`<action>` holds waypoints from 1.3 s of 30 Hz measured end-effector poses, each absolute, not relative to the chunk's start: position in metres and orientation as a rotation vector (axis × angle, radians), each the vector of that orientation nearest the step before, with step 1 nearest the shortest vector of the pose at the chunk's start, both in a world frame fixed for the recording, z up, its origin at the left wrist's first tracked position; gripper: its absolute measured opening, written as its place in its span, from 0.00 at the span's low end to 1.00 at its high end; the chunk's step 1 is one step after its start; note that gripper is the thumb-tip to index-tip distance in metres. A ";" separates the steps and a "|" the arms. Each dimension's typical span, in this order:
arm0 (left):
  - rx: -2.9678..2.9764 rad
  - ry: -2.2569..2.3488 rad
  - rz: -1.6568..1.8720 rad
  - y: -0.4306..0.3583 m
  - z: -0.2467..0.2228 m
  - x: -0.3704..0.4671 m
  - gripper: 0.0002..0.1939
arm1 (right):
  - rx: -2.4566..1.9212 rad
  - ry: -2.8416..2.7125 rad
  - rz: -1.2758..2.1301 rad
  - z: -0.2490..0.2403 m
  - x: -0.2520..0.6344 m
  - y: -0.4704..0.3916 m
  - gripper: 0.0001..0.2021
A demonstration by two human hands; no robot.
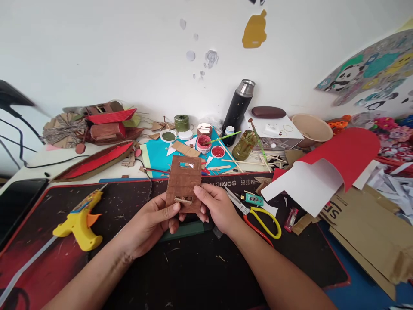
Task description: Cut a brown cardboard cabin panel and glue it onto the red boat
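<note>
Underneath it all: a pale tabletop [41, 157], its far edge against the wall.
Dark mat: a big mat [129, 202] with red trim lies toward the tabletop's near edge.
Boat: a small model hull [97, 162], red inside, sits past the mat's far left corner, well apart from both hands.
Glue gun: a yellow hot glue gun [80, 221] lies on the left part of the mat, its tip toward the mat's far edge.
Scissors: a pair with one yellow handle and one red handle [260, 214] lies near the mat's far edge, just right of the right hand.
Left hand: the left hand [151, 219] comes in from the near left. Its thumb lies on the front of a brown card panel, with fingers tucked behind, so it pinches the low left part.
Right hand: the right hand [217, 204] pinches the right edge, thumb in front, about halfway down. Most of its other fingers are hidden.
Brown panel: the painted cardboard panel [183, 181] is held up over the mat, between the two hands and touching both. Its long side runs from the mat's near edge toward its far edge, and its face is turned up to the person.
Top hole: a cut window [186, 165] goes across the panel's far end, away from both thumbs.
Low slot: a rough slot [183, 199] with a torn card edge goes across the near end. The left thumb is the nearer one, just beside it.
</note>
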State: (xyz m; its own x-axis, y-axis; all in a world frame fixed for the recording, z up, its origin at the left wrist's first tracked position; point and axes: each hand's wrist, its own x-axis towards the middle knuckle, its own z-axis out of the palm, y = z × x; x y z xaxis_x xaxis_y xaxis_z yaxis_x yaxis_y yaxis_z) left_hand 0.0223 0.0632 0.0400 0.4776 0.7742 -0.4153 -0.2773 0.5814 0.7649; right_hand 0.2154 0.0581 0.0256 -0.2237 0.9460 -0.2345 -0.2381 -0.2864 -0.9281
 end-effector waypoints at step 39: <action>1.877 1.410 1.191 0.067 0.048 0.009 0.21 | -1.451 -1.494 0.893 0.026 0.219 0.055 0.20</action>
State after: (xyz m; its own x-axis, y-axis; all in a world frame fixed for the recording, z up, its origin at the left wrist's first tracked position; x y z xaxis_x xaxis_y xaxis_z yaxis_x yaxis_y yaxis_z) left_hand 0.0087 0.0666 0.0475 0.0793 0.9359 0.3433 0.4945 -0.3360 0.8016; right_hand 0.2186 0.0549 0.0263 0.0322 0.9952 0.0924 0.3903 0.0726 -0.9178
